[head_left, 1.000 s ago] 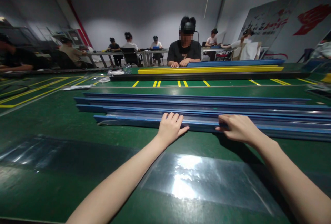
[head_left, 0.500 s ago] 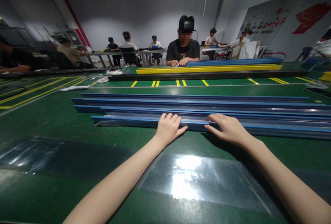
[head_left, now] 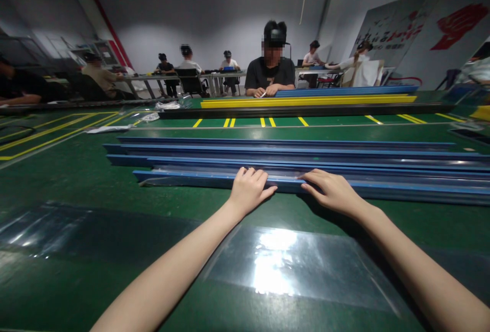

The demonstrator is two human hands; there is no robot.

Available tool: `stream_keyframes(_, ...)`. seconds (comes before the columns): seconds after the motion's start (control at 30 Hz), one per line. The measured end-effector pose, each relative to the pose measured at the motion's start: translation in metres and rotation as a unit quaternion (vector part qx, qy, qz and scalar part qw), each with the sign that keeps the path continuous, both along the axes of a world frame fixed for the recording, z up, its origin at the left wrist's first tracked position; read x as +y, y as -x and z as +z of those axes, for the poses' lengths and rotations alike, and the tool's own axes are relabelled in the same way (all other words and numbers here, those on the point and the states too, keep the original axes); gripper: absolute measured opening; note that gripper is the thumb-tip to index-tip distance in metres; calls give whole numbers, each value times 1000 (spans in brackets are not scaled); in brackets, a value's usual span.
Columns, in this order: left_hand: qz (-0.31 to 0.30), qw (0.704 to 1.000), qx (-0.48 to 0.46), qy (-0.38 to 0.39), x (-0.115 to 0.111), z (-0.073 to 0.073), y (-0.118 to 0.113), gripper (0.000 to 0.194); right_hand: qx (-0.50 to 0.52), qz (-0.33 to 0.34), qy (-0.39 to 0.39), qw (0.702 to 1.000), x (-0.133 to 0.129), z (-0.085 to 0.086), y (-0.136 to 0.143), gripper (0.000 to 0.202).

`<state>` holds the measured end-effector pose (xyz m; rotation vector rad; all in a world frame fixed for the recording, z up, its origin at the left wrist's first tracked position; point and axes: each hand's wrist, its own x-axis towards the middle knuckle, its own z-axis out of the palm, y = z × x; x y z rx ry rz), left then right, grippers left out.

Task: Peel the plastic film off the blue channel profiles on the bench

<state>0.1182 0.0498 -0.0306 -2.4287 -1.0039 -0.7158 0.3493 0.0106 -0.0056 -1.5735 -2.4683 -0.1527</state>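
Several long blue plastic channel strips (head_left: 214, 149) lie side by side across the green table. My left hand (head_left: 248, 189) is closed over the near wall of the nearest blue strip (head_left: 289, 186), its fingers bent over the top and the thumb along the front. A short way to the right, my right hand (head_left: 334, 190) pinches that same wall, fingers on the inner side and thumb on the outer face. The fingertips of the left hand are partly hidden inside the channel. At the strip's left end a thin clear edge (head_left: 147, 183) sticks out.
Clear plastic sheet (head_left: 317, 260) lies under my forearms on the green table (head_left: 126, 281). Farther back are a black strip (head_left: 306, 111), a yellow strip (head_left: 306, 100) and crumpled clear wrapping (head_left: 166, 105). A co-worker (head_left: 271, 69) sits opposite; other people sit at desks behind.
My right hand's fingertips have shifted slightly left along the strip's edge. My left hand keeps its place on the strip, and the strips stay put; the view has shifted a little.
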Motion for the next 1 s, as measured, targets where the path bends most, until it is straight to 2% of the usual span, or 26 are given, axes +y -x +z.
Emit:
stream_keyframes(0.2, 3, 1000, 3, 8, -1, 0, 0, 36, 20, -16, 32, 999, -1, 3, 1, 38)
stream_keyframes(1.0, 27, 999, 2, 22, -1, -1, -1, 36, 11, -25, 34, 999, -2, 3, 1, 39)
